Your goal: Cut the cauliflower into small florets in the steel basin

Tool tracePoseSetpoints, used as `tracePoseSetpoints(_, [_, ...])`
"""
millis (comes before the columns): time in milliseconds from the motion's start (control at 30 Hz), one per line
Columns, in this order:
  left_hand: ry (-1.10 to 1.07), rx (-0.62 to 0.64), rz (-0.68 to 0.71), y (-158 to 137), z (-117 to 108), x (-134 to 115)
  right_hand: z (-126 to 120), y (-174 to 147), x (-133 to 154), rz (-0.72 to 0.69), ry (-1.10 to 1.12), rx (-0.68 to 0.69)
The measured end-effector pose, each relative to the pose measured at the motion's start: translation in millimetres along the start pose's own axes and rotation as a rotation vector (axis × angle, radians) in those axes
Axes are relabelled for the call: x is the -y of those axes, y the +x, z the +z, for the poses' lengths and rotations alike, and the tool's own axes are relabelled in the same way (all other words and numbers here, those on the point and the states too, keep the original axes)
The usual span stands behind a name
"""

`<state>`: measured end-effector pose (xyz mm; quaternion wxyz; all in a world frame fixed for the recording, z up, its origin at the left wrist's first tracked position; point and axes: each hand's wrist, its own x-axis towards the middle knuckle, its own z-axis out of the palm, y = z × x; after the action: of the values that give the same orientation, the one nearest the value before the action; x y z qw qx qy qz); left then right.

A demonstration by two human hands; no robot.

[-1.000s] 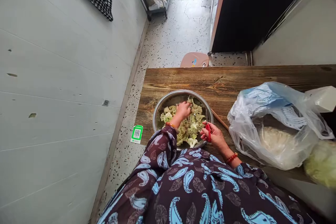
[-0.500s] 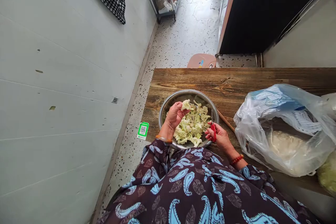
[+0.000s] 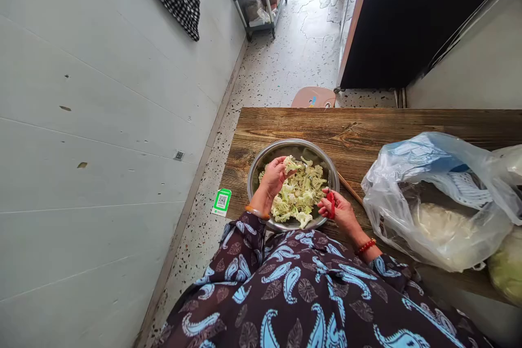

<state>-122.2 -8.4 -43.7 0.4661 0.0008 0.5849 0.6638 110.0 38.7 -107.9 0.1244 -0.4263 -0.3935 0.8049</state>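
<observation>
A wide metal bowl (image 3: 256, 174) stands near the table's left end, with many pieces of cauliflower (image 3: 299, 198) in it. Over its left half, my left hand (image 3: 272, 178) pinches a cauliflower floret (image 3: 292, 163) between thumb and fingers. My right hand (image 3: 339, 211) is at the bowl's right rim, closed around the red handles of a pair of scissors (image 3: 330, 204). Their narrow metal blades point away from me, above the bowl's right side. I cannot make out whether the blades are apart.
On the wooden table (image 3: 285, 120), a thin brown stick (image 3: 350, 187) lies right of the bowl. Farther right sits a clear plastic bag (image 3: 391, 212) with pale contents. A green code card (image 3: 222, 202) is at the left edge. A pink stool (image 3: 313, 97) stands beyond the table.
The floret in my left hand has turned slightly and sits a little lower. My right hand keeps the scissors in nearly the same place. The whole view has shifted slightly.
</observation>
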Motion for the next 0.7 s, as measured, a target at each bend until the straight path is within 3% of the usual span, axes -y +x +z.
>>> tracePoseSetpoints(267, [-0.115, 0.174, -0.080, -20, 11, -10, 2, -2, 0, -0.014, -0.033, -0.011])
tracePoseSetpoints(433, [-0.093, 0.226, -0.007, -33, 18, -13, 7, -9, 6, -0.030, -0.129, -0.028])
tracePoseSetpoints(700, [-0.028, 0.228, 0.113, -44, 15, -7, 22, -37, 37, -0.110, -0.212, 0.184])
